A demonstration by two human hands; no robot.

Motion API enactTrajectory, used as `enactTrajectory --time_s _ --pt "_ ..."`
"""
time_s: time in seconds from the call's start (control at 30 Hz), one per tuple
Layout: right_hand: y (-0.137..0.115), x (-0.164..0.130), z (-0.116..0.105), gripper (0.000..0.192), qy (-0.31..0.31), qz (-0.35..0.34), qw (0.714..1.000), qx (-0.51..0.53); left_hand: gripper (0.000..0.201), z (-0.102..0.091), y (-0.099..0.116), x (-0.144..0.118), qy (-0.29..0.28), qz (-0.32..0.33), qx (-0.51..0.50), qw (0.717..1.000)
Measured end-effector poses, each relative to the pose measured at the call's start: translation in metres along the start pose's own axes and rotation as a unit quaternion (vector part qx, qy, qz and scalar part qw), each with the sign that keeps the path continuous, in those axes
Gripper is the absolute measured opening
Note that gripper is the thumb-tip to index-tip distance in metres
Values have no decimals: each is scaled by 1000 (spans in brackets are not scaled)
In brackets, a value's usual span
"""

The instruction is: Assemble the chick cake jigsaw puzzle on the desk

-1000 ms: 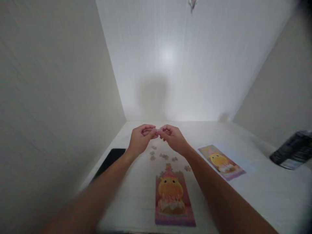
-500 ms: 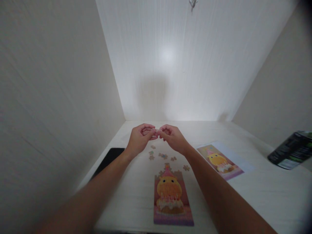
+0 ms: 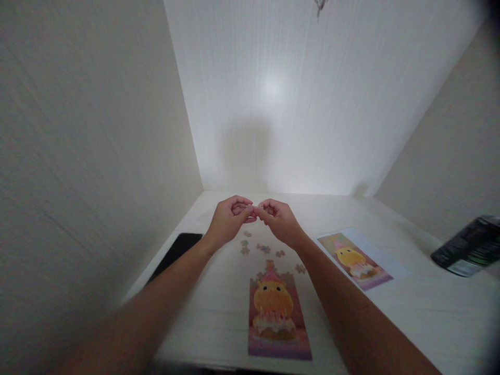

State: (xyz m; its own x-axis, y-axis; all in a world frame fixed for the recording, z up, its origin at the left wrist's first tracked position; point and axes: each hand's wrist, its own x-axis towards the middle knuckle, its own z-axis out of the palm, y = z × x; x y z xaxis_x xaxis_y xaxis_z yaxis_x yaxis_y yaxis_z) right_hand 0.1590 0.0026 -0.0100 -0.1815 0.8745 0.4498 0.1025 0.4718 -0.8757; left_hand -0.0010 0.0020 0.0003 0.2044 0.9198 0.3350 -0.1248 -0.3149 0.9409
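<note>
A small puzzle piece (image 3: 255, 211) is pinched between the fingertips of both hands, held up above the table (image 3: 390, 312) where the two hands meet; it is too small and blurred to tell its colour or shape. The left hand (image 3: 228, 221) is curled, its thumb and forefinger closed on the piece from one side, and the right hand (image 3: 280, 221) is curled the same way, closed on it from the other, so the fingertips touch. Just below and a little nearer than the hands lie several loose puzzle pieces (image 3: 263, 248), scattered apart on the table. Nearer still, between the two forearms, lies the partly built puzzle (image 3: 275, 312), showing a yellow figure with a pink hat on a pink ground, its top edge still ragged. To the right of the right hand lies a printed picture (image 3: 353, 259) of the same figure. To the left of the left forearm lies a flat black slab (image 3: 175, 252). Far right, a dark cylinder (image 3: 466, 250) lies on its side.
</note>
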Motion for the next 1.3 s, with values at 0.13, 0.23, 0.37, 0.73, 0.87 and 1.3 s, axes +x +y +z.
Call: enactTrajectory --time_s 0.13,0.23,0.37,0.73,0.87,1.3 --pt "0 0 2 28 15 13 1000 13 32 1 -2 0 6 9 -25 1000" --pt "2 0 8 28 45 32 996 63 38 3 -3 0 21 16 -54 998" --pt "7 0 17 27 81 46 982 166 33 5 -4 -1 37 27 -66 997" --pt "2 -1 0 33 9 99 988 122 34 -1 0 -2 -34 27 -14 999" --pt "-3 -3 -20 35 -81 109 989 53 33 -15 6 -5 -230 -130 30 964" --pt "0 -7 -48 23 -294 174 938 -55 29 -6 -2 -14 -419 -186 224 860"
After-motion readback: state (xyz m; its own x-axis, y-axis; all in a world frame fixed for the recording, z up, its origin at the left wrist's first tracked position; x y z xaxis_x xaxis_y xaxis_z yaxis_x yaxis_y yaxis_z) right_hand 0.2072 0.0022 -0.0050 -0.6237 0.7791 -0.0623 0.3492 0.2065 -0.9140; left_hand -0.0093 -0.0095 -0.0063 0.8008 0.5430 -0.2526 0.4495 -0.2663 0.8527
